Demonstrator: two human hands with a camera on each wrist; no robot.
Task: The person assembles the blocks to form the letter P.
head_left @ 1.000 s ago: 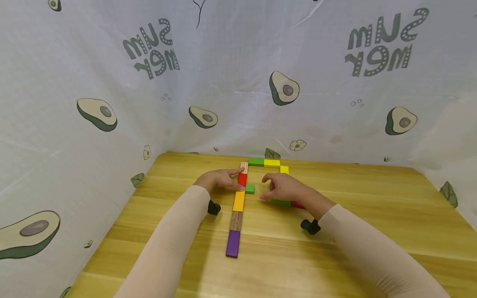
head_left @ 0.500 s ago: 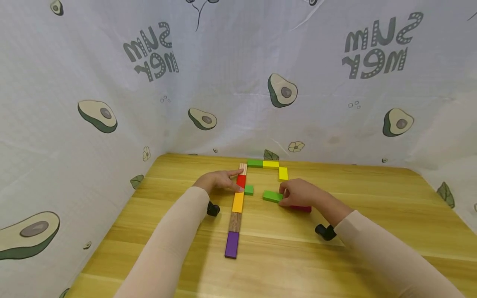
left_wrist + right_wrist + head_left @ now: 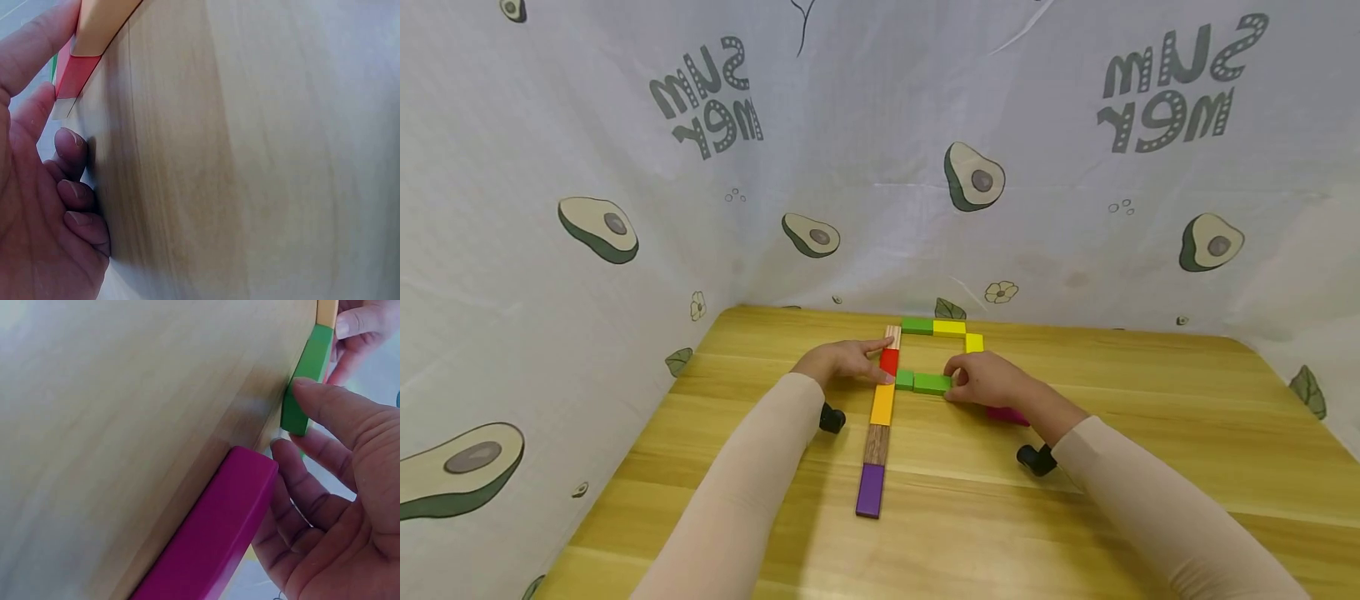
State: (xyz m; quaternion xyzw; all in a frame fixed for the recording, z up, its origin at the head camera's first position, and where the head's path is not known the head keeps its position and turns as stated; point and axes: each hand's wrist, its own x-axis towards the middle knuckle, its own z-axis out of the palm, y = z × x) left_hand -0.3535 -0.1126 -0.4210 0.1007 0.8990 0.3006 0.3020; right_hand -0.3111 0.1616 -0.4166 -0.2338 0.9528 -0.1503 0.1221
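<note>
A column of flat wooden blocks runs down the table: pale striped (image 3: 893, 331), red (image 3: 889, 360), orange (image 3: 883, 406), dark brown (image 3: 876, 444) and purple (image 3: 870, 490). My left hand (image 3: 848, 361) lies beside it, index finger at the striped block and thumb by the red-orange join. Its other fingers are curled under, seen in the left wrist view. Between thumb and index finger, my right hand (image 3: 988, 379) pinches the right end of a green block (image 3: 931, 384). That block's left end meets a small green block (image 3: 905, 380) beside the column. A magenta block (image 3: 212, 519) lies close to my right hand.
Across the back, a green block (image 3: 917, 326) and a yellow block (image 3: 949, 328) form a row. Another yellow block (image 3: 974, 342) stands at its right end, partly hidden by my right hand. A printed curtain (image 3: 880, 167) hangs behind the table (image 3: 1150, 433).
My right hand went from hovering by the green block to pinching it, then slid it left against the small green block. My left hand keeps its place.
</note>
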